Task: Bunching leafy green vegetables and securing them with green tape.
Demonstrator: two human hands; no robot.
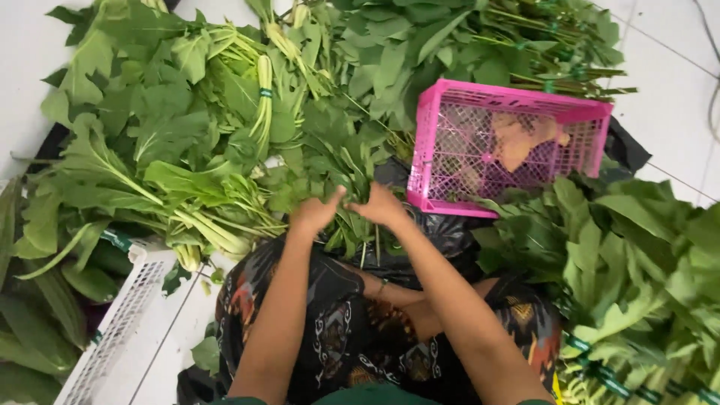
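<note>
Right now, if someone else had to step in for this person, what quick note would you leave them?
Left hand: fingers curled on the small bunch of leafy stems over the lap.
Right hand: gripping the same bunch, close beside the left.
Around: tied greens with green bands piled ahead and left; pink crate ahead to the right, nearly empty; white crate at lower left; more banded bundles at lower right.
Done: many bundles already banded.
Left: the bunch in hand shows no band.

I can't see the fingertips of my left hand (pixel 316 212) or right hand (pixel 381 205); the greens (pixel 341 161) beyond them hide them. The white crate (pixel 112 330), left of my left hand, is cut off by the bottom edge.
</note>
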